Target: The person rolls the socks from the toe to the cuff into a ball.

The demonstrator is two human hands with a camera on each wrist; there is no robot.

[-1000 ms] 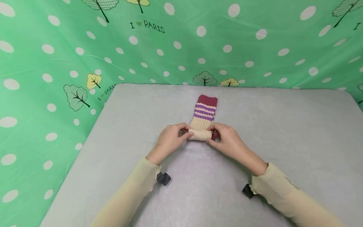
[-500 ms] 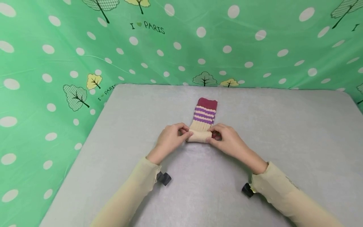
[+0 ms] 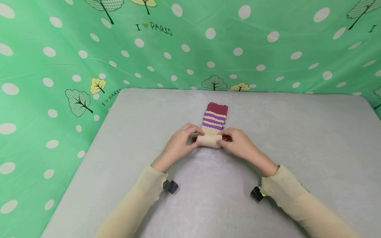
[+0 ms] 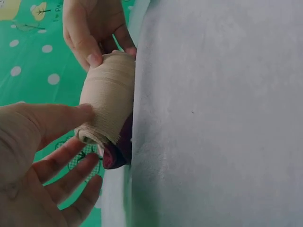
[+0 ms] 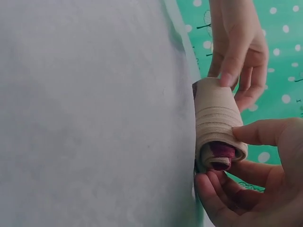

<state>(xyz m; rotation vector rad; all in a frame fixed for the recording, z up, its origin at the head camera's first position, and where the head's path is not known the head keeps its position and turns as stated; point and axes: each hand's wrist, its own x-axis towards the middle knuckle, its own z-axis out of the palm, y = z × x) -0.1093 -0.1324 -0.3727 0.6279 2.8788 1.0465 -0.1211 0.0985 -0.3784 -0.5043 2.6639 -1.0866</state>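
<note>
Surface: a table (image 3: 297, 138) under a plain grey, slightly fuzzy cover; its corners are rounded, and its far edge meets the backdrop.
Room: a green cloth backdrop (image 3: 74, 49) closes off the far side and the left side. It carries white dots, small tree prints and the words "I PARIS" with a heart.
Sock: the sock (image 3: 212, 127) lies in the middle of the table, lengthwise from near to far. Its near end is wound into a beige roll (image 3: 209, 140); its far end lies flat, with purple stripes and a dark red cuff.
Roll detail: in the wrist views the roll rests on the table cover, and dark red fabric shows inside its open ends (image 5: 220, 153).
Left hand: the left hand (image 3: 180, 142) grips the left end of the roll, thumb on top and fingers curled beside it.
Right hand: the right hand (image 3: 239, 144) pinches the right end of the roll between thumb and curled fingers.
Sleeves: both forearms wear pale yellow sleeves (image 3: 140, 201).
Wrist units: a small black device (image 3: 171, 186) sits under each wrist, just above the table.
</note>
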